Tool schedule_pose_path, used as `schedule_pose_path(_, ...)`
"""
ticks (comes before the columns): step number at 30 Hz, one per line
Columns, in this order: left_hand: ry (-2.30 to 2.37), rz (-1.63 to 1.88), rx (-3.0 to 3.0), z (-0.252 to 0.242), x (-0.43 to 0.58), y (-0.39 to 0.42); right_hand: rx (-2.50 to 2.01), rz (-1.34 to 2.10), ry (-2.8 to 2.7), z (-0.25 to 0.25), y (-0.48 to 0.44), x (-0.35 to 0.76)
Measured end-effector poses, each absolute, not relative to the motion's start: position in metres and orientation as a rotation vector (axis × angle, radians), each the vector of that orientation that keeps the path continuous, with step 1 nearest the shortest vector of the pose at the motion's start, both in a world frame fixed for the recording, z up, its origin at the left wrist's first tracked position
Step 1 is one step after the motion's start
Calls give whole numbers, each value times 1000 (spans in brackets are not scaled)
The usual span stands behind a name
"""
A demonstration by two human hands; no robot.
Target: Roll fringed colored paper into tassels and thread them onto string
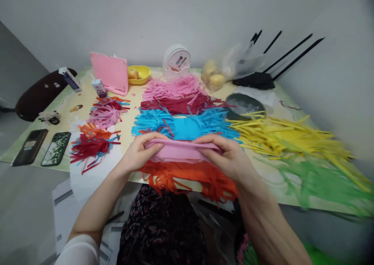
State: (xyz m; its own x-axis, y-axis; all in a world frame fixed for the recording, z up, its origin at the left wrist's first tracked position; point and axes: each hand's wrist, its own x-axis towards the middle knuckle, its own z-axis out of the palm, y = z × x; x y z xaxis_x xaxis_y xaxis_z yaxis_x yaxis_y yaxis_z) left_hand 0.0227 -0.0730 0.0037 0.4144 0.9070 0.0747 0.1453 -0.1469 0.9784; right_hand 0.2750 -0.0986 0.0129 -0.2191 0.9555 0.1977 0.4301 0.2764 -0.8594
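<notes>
A folded pink sheet [181, 150], of paper or thin cloth, is stretched level between my two hands near the table's front edge. My left hand [144, 152] pinches its left end with the thumb on top. At the right end, my right hand [223, 152] grips it the same way. Just beneath lies an orange fringed bundle [187, 171], partly over the table edge. Beyond my fingers is a blue fringed bundle [187, 127], then a dark red one [187, 104] and a pink fringed one [177, 86]. The sheet's ends are hidden in my hands.
Yellow strips [292, 136] and blurred green strips [330, 183] spread out on the right, near a dark bowl [245, 103]. Left are small multicoloured tufts [93, 142], two phones [56, 148], a milk carton [99, 88], a pink tablet case [109, 72] and a yellow fruit bowl [143, 74].
</notes>
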Motion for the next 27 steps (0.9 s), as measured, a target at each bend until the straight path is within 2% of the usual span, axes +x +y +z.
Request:
schedule_pose_path(8, 816, 988, 1430, -10, 20, -78, -1013, 1150, -1425, -9, -95, 270)
schedule_pose_path(13, 835, 1092, 1365, -12, 24, -78, -883, 1062, -1532, -5, -95, 270)
schedule_pose_path(20, 779, 1054, 1321, -14, 21, -77, -852, 887, -1788, 1, -97, 280)
schedule_pose_path(27, 810, 1064, 1783, -5, 23, -79, -807, 862, -1916, 7, -90, 287)
